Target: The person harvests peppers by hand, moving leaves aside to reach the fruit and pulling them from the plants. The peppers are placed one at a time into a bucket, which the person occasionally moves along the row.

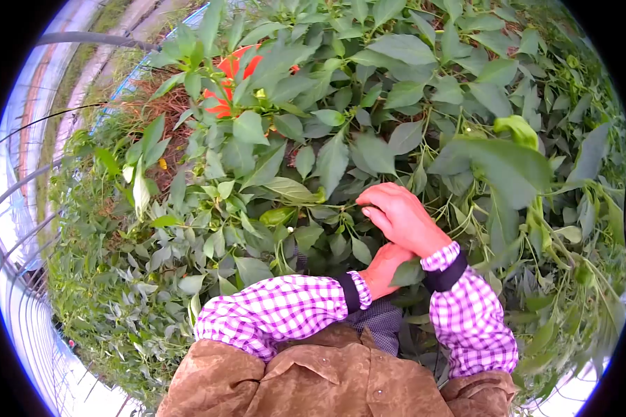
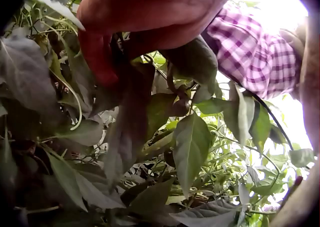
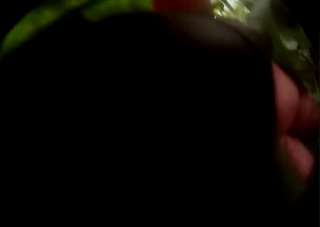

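In the head view, the right hand [image 1: 402, 221] lies across the left wrist, its bent fingers at a thin stem [image 1: 337, 206] among the leaves; whether they grip it is unclear. The left hand [image 1: 386, 270] reaches underneath, with its fingers hidden by the right hand and foliage. A green pepper [image 1: 277, 216] hangs to the left of both hands. At the top of the left wrist view, a hand with fingers pointing down hangs over dark leaves [image 2: 190, 144]; which hand it is cannot be told. Blurred skin borders the mostly black right wrist view.
Dense pepper plants surround the hands. Bright red fruit [image 1: 233, 66] shows at the upper left, and a pale green pepper [image 1: 518, 130] at the upper right. A large leaf [image 1: 501, 167] stands close to the head camera. Dark hoops [image 1: 97, 38] curve along the left side.
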A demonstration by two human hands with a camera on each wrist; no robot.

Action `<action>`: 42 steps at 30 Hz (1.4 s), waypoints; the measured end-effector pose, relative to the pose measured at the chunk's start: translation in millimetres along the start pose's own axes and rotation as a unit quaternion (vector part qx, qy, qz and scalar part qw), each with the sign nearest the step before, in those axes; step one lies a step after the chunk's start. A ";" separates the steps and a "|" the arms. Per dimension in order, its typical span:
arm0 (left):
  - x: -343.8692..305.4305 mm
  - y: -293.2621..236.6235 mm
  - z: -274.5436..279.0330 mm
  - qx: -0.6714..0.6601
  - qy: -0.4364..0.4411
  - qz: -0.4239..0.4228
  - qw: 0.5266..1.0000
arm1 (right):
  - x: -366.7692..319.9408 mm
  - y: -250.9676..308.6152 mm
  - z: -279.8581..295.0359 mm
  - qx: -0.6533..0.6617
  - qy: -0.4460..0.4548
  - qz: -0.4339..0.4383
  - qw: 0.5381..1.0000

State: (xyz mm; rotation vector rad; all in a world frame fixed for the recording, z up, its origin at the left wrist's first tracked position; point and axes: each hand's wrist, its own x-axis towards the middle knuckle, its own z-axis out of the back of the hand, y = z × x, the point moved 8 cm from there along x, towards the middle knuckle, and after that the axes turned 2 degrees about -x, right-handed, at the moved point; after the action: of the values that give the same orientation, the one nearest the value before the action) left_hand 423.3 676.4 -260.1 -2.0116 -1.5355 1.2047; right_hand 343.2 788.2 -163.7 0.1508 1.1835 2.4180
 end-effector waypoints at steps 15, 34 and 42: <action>5.5 -152.8 171.9 0.804 -0.045 0.087 0.586 | 5.5 -47.0 -37.0 -0.030 0.124 -0.136 0.982; -50.7 -165.6 171.0 0.404 -0.160 -0.010 0.901 | 29.9 -20.3 -67.5 0.345 0.121 -0.287 0.885; -48.7 -133.7 200.6 0.145 -0.220 0.135 0.955 | 25.8 8.3 -72.0 0.464 0.051 -0.186 0.865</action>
State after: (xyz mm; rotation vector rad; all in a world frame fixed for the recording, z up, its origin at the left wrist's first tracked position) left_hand 180.7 636.5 -263.9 -1.8789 -1.1788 1.9685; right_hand 296.8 742.8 -204.9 0.0687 2.1091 1.3756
